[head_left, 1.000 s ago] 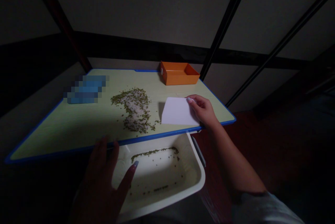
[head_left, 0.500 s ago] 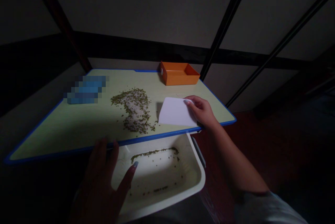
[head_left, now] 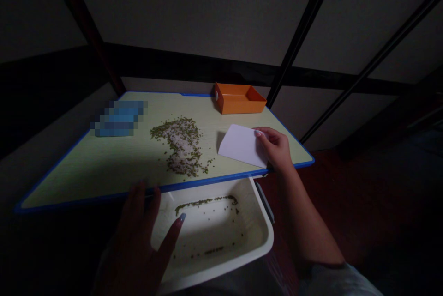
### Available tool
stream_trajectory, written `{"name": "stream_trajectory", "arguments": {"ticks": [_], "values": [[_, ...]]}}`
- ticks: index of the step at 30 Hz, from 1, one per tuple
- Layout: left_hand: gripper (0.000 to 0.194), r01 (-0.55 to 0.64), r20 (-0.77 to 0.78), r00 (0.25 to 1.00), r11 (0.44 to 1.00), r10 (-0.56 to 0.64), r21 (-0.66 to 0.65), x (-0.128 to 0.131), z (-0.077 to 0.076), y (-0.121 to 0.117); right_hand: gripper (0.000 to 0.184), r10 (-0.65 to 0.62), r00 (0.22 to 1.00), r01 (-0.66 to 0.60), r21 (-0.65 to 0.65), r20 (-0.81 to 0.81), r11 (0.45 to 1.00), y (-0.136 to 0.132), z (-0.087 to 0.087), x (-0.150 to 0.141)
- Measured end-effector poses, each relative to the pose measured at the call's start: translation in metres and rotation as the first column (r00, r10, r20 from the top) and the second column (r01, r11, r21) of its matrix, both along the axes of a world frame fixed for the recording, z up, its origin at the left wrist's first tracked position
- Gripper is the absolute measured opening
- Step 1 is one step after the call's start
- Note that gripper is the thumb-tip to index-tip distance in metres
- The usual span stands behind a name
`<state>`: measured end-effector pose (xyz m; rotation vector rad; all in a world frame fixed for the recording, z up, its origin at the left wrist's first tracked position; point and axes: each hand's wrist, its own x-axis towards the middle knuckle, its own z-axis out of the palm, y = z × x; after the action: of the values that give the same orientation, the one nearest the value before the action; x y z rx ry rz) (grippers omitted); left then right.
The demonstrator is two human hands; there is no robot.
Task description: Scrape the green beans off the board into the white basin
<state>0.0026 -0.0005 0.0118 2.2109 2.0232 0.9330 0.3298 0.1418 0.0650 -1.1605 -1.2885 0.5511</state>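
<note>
With the pile on the bench (head_left: 86, 166) as the centre of the dial and twelve o'clock pointing away from the person, the pile is a loose mix of green beans (head_left: 159, 130) and white grains (head_left: 180, 141), with strays around its edges.

At three o'clock, near the pile but apart from it, a white card (head_left: 242, 146) stands tilted above the bench. The right hand (head_left: 275, 146) has its right end pinched, thumb on the near face and fingers closed behind. Whether the card's lower edge touches the bench, I cannot tell.

At seven o'clock is the left hand (head_left: 138, 236), in deep shadow, fingers spread and thumb held well away from them, its tip above the inside of a white tub (head_left: 268, 236). I cannot tell whether it grips the tub.

The tub sits at five o'clock, just below the bench's blue edge (head_left: 221, 178). Beans line its floor on the twelve o'clock side, with a short row towards six and a few singles between.

An orange box (head_left: 242, 106) stands at two o'clock. A blue thing (head_left: 119, 120), pixelated, lies at ten.
</note>
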Motion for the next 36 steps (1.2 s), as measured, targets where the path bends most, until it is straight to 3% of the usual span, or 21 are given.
{"name": "stream_trajectory", "arguments": {"ticks": [4, 7, 18, 31, 36], "values": [[0.065, 0.01, 0.032, 0.999, 1.0, -0.011, 0.01, 0.001, 0.001, 0.0, 0.034, -0.153, 0.981, 0.158, 0.034, -0.117, 0.987, 0.005, -0.008, 0.008], [0.065, -0.001, 0.048, 0.999, 1.0, 0.0, 0.018, 0.001, 0.0, 0.001, 0.034, -0.191, 0.97, 0.203, 0.062, -0.152, 0.977, 0.009, -0.013, 0.012], [0.068, -0.007, 0.012, 1.0, 1.0, 0.007, 0.015, 0.003, 0.002, 0.0, 0.03, 0.014, 0.999, -0.017, -0.071, -0.04, 0.997, 0.002, -0.002, 0.002], [0.065, -0.016, 0.055, 0.998, 1.0, 0.017, -0.023, 0.002, 0.001, -0.001, 0.036, -0.124, 0.991, 0.128, -0.088, 0.049, 0.988, 0.006, -0.006, 0.005], [0.067, -0.009, 0.05, 0.999, 1.0, 0.009, 0.0, 0.002, 0.001, 0.001, 0.039, -0.098, 0.992, 0.104, -0.081, 0.075, 0.991, 0.005, -0.005, 0.003]]}}
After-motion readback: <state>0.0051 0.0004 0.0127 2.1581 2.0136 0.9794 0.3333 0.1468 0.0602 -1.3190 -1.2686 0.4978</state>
